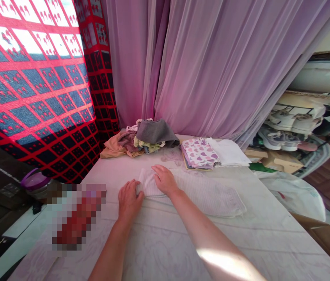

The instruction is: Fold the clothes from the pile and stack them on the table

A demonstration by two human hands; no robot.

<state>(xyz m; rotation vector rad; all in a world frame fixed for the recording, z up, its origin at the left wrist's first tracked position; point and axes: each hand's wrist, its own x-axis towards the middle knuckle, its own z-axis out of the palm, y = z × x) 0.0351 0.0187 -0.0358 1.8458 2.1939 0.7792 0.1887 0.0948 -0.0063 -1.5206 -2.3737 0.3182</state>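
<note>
A pale striped pair of small pants [208, 193] lies flattened lengthwise across the table, its gathered cuff end pointing right. My right hand [164, 179] rests on the left part of the cloth, palm down with the fingers stretched out. At the left end of the pants is my left hand [130, 197], its thumb and fingers apart and touching the edge of the fabric. Neither hand grips anything. Parts of the cloth under both hands are hidden.
Behind lie a crumpled heap of clothes [150, 138], a folded heart-print stack [200, 153] and white folded cloth [231, 152] on the pale table [159, 242]. A blurred red item [78, 218] sits left. Purple curtains [206, 66] hang behind; a shoe rack [293, 121] stands right.
</note>
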